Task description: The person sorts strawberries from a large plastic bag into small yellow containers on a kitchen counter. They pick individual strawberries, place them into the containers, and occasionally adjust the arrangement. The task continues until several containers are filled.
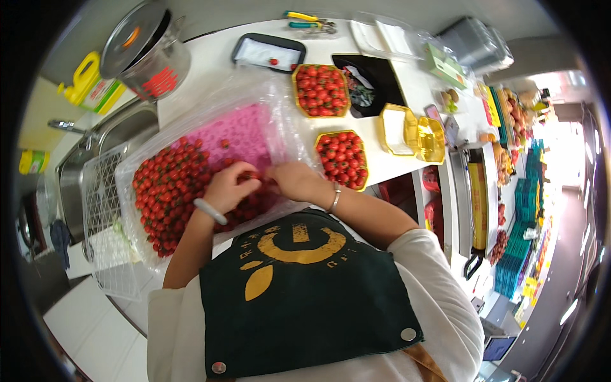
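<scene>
Cherry tomatoes (167,186) lie piled in a large crate lined with clear plastic film (281,105) and a pink dimpled sheet (238,129). My left hand (231,186), with a grey bangle at its wrist, is over the pile, thumb and fingers curled around a cherry tomato. Close beside it, my right hand (296,181) reaches over the crate's right part with its fingers bent down; its fingertips are blurred, and whether they hold anything is hidden. Two gold-rimmed trays full of cherry tomatoes, an upper one (321,90) and a lower one (342,160), stand right of the crate.
A black tray (269,51) with a white liner holds one tomato. Gold containers (398,131) stand at the right, near a black panel (377,86). Pliers-like tools (310,24) lie at the back. A lidded steel pot (152,57), sink (126,124) and wire rack (107,191) are left.
</scene>
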`<control>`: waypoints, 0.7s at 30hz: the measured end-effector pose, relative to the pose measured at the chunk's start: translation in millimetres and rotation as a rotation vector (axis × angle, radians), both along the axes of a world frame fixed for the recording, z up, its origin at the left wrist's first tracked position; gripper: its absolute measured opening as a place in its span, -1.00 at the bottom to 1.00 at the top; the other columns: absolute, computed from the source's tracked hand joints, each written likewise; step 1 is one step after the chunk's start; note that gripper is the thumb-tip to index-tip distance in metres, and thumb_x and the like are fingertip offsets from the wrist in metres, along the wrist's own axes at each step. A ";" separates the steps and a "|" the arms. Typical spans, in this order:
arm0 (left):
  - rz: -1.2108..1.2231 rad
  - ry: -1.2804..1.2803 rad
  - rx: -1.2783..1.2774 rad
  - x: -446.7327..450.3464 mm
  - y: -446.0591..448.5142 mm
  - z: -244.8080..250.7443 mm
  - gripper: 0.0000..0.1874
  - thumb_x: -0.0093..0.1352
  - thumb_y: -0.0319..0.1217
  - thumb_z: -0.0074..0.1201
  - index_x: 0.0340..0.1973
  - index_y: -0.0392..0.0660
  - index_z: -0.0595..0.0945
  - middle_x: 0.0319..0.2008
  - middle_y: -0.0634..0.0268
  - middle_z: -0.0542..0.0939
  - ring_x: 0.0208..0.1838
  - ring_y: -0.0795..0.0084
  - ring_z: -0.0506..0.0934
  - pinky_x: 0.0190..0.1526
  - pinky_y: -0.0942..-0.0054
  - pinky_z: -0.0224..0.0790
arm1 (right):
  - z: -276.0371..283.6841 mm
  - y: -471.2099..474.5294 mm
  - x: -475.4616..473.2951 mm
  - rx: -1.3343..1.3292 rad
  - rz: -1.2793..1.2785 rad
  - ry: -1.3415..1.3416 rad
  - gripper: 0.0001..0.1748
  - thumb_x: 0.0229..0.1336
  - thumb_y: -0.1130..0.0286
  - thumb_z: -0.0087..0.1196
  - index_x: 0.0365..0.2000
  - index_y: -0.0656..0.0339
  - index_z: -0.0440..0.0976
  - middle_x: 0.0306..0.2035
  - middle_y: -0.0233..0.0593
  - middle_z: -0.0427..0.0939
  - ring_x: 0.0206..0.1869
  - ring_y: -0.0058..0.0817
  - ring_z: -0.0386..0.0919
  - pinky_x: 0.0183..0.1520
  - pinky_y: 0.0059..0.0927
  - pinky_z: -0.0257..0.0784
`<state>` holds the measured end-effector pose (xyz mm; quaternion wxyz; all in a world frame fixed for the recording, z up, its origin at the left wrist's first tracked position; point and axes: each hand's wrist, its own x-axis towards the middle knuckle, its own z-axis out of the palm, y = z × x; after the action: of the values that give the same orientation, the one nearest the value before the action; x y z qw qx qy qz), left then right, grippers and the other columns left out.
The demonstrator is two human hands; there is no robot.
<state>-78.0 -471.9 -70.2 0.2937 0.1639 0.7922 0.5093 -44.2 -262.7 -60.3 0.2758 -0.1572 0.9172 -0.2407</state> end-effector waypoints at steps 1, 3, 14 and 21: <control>0.058 0.050 0.013 -4.1 -3.5 5.2 -0.72 0.29 -0.32 0.22 -0.15 -0.19 0.61 -0.32 0.25 0.64 -0.26 0.50 0.59 -0.14 0.47 0.44 | 2.4 -4.2 -0.5 -0.045 -0.131 0.139 -0.71 0.12 0.22 0.14 -0.17 0.11 0.52 -0.32 -0.02 0.58 -0.23 -0.03 0.56 -0.13 -0.10 0.47; 0.173 0.106 0.012 -11.1 -4.9 18.0 -0.74 0.35 -0.30 0.17 -0.16 -0.20 0.60 -0.32 0.26 0.63 -0.21 0.52 0.57 -0.10 0.49 0.40 | 10.9 -2.9 -2.2 -0.355 -0.359 0.380 -0.70 0.16 0.29 0.15 -0.11 0.14 0.50 -0.39 -0.09 0.59 -0.38 -0.19 0.59 -0.33 -0.17 0.48; -0.091 0.478 -0.019 34.5 131.3 51.9 -0.76 0.27 -0.28 0.22 -0.24 -0.09 0.56 -0.41 0.26 0.62 -0.41 0.26 0.61 -0.39 0.32 0.46 | 14.2 123.1 67.5 -0.173 -0.846 0.486 -0.65 0.06 0.40 0.26 -0.12 0.24 0.51 -0.31 -0.10 0.49 -0.28 -0.15 0.54 -0.16 -0.31 0.50; -0.294 0.863 -0.287 50.4 181.8 17.0 -0.67 0.18 -0.24 0.26 -0.21 0.04 0.49 -0.43 0.29 0.52 -0.39 0.22 0.58 -0.44 0.22 0.43 | -26.5 140.2 88.1 -0.329 -0.813 0.591 -0.44 -0.07 0.30 0.38 -0.01 0.16 0.46 -0.09 -0.04 0.42 -0.17 -0.11 0.53 -0.17 -0.20 0.53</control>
<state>-27.6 -290.1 -53.2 0.0265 0.4283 0.8727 0.2331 44.0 -122.5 -86.8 -0.1387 0.1085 0.8929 -0.4145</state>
